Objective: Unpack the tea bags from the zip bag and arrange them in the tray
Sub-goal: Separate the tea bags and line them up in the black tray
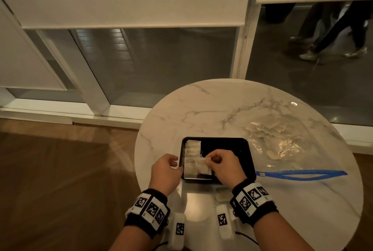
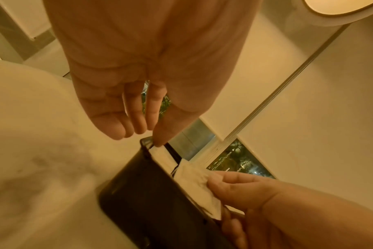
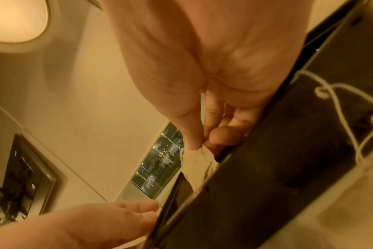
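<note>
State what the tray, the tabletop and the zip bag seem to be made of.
Tray: black glossy plastic, probably; smooth rounded rim with reflections.
Tabletop: polished marble or marble-look; grey veins, glare.
Zip bag: clear thin plastic; crinkled glints, blue zip strip.

No readable text

Only black-and-white square code markers are showing on the wristbands (image 1: pixel 150 208); no words, brands or numbers are legible anywhere.

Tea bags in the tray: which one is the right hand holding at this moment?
The nearest one, at the front of the column in the black tray. The right hand pinches its edge; the others lie flat behind it, untouched.
</note>
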